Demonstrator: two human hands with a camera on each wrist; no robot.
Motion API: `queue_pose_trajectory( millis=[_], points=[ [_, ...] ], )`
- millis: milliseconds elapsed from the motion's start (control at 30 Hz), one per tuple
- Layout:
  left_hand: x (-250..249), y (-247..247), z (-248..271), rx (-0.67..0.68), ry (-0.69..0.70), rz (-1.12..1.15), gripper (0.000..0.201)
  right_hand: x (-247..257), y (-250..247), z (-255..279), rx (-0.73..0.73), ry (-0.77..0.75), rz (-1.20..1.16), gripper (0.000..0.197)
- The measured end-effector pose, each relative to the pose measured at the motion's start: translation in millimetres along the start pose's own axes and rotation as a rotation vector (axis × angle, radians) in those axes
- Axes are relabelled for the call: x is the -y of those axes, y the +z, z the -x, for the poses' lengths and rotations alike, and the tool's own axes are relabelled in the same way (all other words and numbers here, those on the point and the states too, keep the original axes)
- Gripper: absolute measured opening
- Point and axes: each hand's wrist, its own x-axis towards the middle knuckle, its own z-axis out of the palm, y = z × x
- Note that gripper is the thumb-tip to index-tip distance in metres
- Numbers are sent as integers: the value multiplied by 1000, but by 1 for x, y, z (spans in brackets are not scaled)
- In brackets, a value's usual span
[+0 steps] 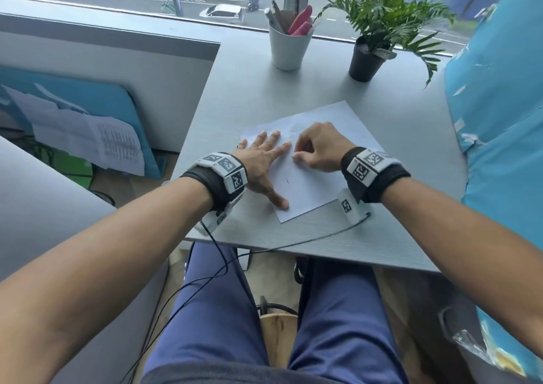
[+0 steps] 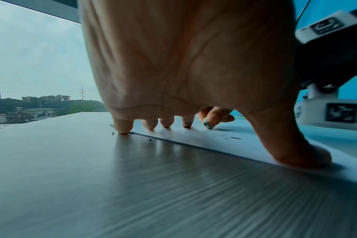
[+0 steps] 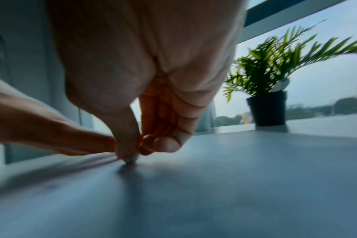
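A white sheet of paper [image 1: 311, 184] lies at a slant on the grey desk [image 1: 241, 95]. My left hand [image 1: 269, 163] lies flat on the sheet's left part, fingers spread and straight, thumb near the lower corner; the left wrist view shows its fingertips [image 2: 123, 128] pressing down on the paper [image 2: 214, 140]. My right hand [image 1: 296, 156] is curled over the middle of the sheet. Its thumb and fingers pinch a small grey object [image 3: 133, 158], its tip touching the paper. That object [image 2: 208, 126] is too small and blurred to name.
A white cup [image 1: 289, 45] with pens and pink-handled scissors stands at the back by the window, a potted plant [image 1: 367, 57] to its right. A blue wrapped bulk [image 1: 499, 119] borders the desk's right side, a partition [image 1: 117, 69] its left. Black cables [image 1: 293, 242] cross the front edge.
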Motion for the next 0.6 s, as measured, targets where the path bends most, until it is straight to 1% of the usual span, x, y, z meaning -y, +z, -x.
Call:
queue_pose_trajectory(
  millis=[33,100,133,167,267,300,333,367,433,467,500,600],
  points=[
    [0,0,0,-3,-3,-2,146,3,3,6,63,-32,-8,9],
    [0,1,-1,-15,-1,-11,147,12,7,21,244,-123,-1,5],
    [1,0,-1,-14,1,-10,147,12,5,22,284,-138,1,5],
    [1,0,-1,-10,2,-5,147,8,1,17,259,-115,-2,6],
    [1,1,-3,-7,-5,3,148,-6,-5,0,8,-8,-19,11],
    [0,1,-3,-5,-8,5,148,-7,-1,0,-26,2,-37,11],
    [0,2,-3,-5,-11,7,148,-4,4,6,-8,-17,-56,10],
    [1,3,-4,-8,-8,6,149,1,8,13,49,-59,-53,7],
    [2,4,-4,-15,3,2,149,10,12,26,212,-137,-25,5],
    [2,4,-3,-13,6,3,149,9,9,24,248,-135,-19,6],
    [2,3,-3,-9,8,4,148,6,4,17,223,-108,-22,8],
    [1,1,-3,-1,0,-2,146,-9,-5,-10,-29,24,-31,13]
  ],
)
